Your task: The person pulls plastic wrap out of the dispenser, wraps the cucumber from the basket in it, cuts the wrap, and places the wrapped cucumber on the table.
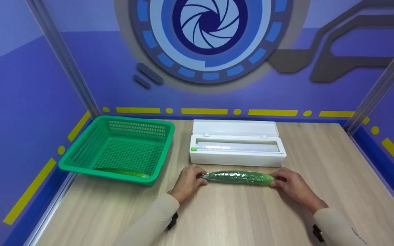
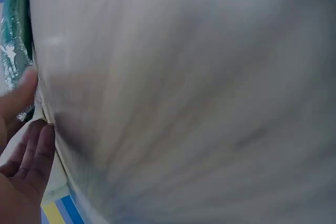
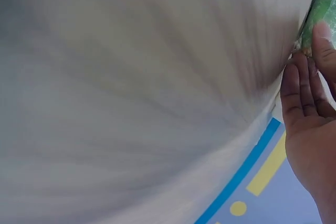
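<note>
A green cucumber [image 1: 239,177] covered in shiny clear film lies crosswise on the table in the head view, its paler end to the right. At its left end my left hand [image 1: 187,182] pinches the tip and film between thumb and fingers. The right hand [image 1: 294,187] pinches the pale end the same way. In the left wrist view, wrinkled film shows on the cucumber [image 2: 17,30] above the left thumb. Only a bit of the cucumber [image 3: 326,3] appears at the right wrist view's edge, by the thumb.
Just behind the cucumber stands a white box [image 1: 238,160], its lid raised, with a roll of clear film [image 1: 236,147] inside. A green basket [image 1: 132,152] at the left holds another cucumber [image 1: 123,172]. Printed panels [image 1: 217,99] wall the table at the back and sides.
</note>
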Tool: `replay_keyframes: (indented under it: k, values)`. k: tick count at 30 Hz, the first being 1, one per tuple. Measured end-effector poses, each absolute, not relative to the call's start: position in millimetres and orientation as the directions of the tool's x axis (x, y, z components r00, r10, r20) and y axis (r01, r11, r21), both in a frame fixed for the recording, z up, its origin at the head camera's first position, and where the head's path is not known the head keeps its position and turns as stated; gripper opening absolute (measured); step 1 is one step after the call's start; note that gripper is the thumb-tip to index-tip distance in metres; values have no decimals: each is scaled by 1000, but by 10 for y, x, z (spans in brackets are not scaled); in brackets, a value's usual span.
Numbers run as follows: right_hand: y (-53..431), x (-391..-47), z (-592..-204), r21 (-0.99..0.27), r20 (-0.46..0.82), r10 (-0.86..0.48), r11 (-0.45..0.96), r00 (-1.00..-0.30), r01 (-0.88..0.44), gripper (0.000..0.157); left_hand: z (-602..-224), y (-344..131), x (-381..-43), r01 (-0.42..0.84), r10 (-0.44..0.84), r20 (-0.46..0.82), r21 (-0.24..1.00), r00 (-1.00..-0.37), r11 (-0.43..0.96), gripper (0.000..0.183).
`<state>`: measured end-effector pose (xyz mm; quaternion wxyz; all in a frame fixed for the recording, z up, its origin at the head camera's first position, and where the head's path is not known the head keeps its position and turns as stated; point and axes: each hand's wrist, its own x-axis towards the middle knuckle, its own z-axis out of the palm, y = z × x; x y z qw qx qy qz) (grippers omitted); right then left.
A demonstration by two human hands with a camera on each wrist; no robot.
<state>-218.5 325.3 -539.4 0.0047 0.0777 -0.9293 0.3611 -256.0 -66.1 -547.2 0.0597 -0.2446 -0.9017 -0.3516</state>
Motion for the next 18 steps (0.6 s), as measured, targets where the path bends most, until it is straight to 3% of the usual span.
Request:
replay_keyframes:
  k: [10,18]
  values:
    - [3282,-2159,-5386,-709,78,-148,687,-986,-159,22,-5485,-682,-2620,420,350,261,737,-900,530,23]
    - [3263,-2139,-5376,-717,115,-144,673,-983,-182,11,-5509,-712,-2632,476,373,310,694,-875,540,16]
